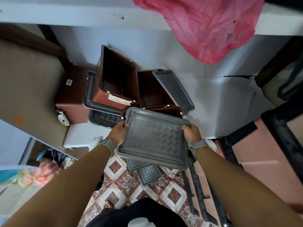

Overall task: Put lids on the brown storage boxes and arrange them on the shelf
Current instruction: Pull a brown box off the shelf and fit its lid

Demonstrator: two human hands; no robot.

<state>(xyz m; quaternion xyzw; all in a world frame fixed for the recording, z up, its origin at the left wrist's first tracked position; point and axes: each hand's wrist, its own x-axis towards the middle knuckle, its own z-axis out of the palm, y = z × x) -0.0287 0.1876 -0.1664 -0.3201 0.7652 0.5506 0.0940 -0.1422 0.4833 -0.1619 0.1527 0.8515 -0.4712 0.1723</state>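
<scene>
Head view: left hand (120, 132) and right hand (191, 131) each grip a side edge of a grey lid (154, 138), held just above an open brown box (165, 110) nearby. Best to level it, align corners, then press down evenly.

Dim soft daylight, wide-angle edge distortion, slight blur
</scene>
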